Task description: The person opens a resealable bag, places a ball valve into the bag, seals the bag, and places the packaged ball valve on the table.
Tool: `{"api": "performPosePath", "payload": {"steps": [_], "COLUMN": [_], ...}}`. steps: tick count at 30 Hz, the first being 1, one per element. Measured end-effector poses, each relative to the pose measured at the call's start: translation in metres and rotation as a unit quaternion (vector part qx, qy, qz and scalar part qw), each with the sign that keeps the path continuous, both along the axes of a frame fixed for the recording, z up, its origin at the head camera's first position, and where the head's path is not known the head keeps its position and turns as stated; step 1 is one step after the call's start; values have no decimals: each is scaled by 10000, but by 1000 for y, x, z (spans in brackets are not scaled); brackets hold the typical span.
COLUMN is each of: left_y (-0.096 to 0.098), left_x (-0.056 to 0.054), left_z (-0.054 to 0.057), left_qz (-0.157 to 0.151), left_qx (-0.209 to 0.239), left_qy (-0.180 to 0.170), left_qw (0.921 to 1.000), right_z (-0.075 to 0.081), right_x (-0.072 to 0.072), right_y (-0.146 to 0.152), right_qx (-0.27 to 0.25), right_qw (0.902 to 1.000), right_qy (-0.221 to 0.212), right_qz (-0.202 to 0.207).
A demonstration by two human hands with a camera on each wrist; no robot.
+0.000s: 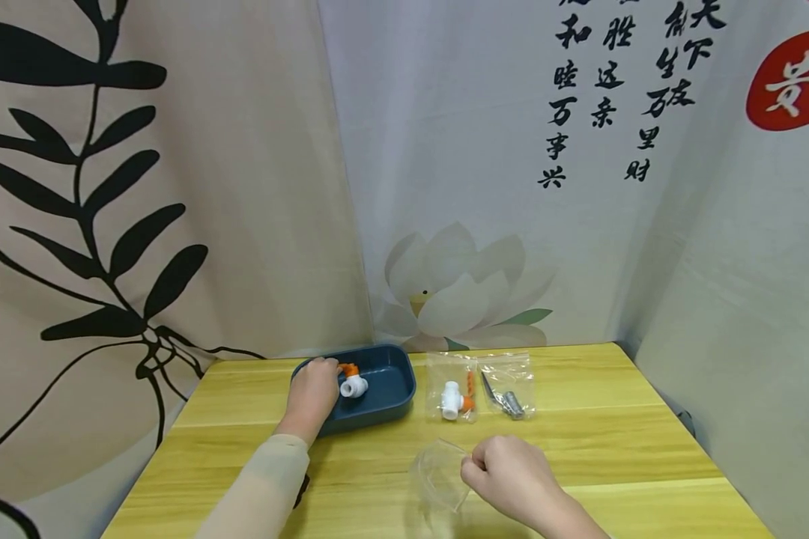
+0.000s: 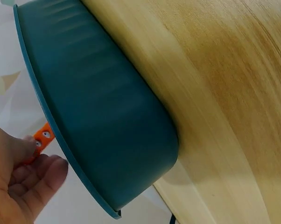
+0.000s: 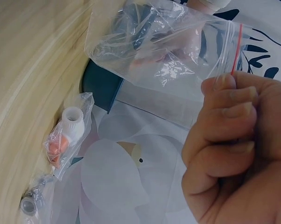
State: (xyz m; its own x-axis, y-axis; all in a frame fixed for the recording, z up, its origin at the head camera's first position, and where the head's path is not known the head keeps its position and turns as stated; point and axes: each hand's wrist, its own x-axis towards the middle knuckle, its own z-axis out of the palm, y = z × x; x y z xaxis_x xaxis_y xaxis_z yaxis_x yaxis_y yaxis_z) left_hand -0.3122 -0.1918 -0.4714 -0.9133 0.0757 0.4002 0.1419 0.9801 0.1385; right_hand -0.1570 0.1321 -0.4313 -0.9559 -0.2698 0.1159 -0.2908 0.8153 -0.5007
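My left hand (image 1: pixel 313 393) reaches over the near left rim of a dark blue plastic bin (image 1: pixel 389 370). Between thumb and fingers it pinches an orange strip with small holes (image 2: pixel 45 133), seen just past the bin's edge in the left wrist view. A white plastic pipe fitting (image 1: pixel 353 386) with an orange part lies inside the bin, close to these fingers. Over the front of the table, my right hand (image 1: pixel 512 471) holds a clear zip bag (image 3: pixel 168 60) by its red-lined mouth. The bag looks empty and hangs out to the left of the fingers.
Right of the bin, a clear bag (image 1: pixel 452 400) holds another white fitting and orange parts. Beside it lies a clear bag with grey and dark metal pieces (image 1: pixel 512 404). The wooden table (image 1: pixel 613 419) backs onto a printed curtain (image 1: pixel 276 224).
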Motion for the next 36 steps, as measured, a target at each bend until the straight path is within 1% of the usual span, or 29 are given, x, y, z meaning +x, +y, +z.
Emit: {"api": "performPosePath", "payload": {"steps": [3, 6, 9, 12, 14, 17, 20, 23, 25, 27, 31, 35, 36], "left_y": [-3, -6, -9, -9, -8, -6, -5, -2, 0, 2, 9, 18, 21], "left_x": [0, 2, 6, 14, 20, 32, 46, 60, 69, 78, 95, 109, 112], "left_z": [-1, 1, 8, 16, 20, 24, 27, 31, 34, 37, 46, 56, 58], "left_qz": [-76, -142, -161, -193, -258, -304, -292, -285, -305, -381, -570, -796, -867], "left_qx": [83, 278, 665, 1187, 1575, 2102, 2517, 2820, 3039, 3284, 3747, 3991, 4066], "left_qy": [173, 414, 636, 842, 1023, 1193, 1366, 1581, 1658, 1642, 1474, 1408, 1397], "left_qw": [9998, 9987, 9956, 9892, 9819, 9699, 9577, 9459, 9377, 9294, 9136, 9025, 8987], "right_z": [0, 0, 0, 0, 0, 0, 0, 0, 0, 0, 1, 1, 2], "right_x": [0, 0, -1, -1, -2, -2, -3, -4, -5, -5, -7, -7, -7], "right_y": [0, 1, 1, 0, 0, -1, -1, -2, -2, -2, -2, -3, -3], "right_qx": [6, -7, -49, -65, -64, -77, -102, -106, -111, -101, -57, -5, 14], "right_qw": [10000, 10000, 9999, 9998, 9998, 9998, 9997, 9997, 9996, 9997, 9998, 10000, 10000], "right_qy": [-9, -50, -123, -157, -168, -197, -231, -236, -243, -228, -164, -56, -31], "right_qz": [-20, -37, -40, -49, -51, -20, 21, 43, 43, 40, 48, 45, 35]}}
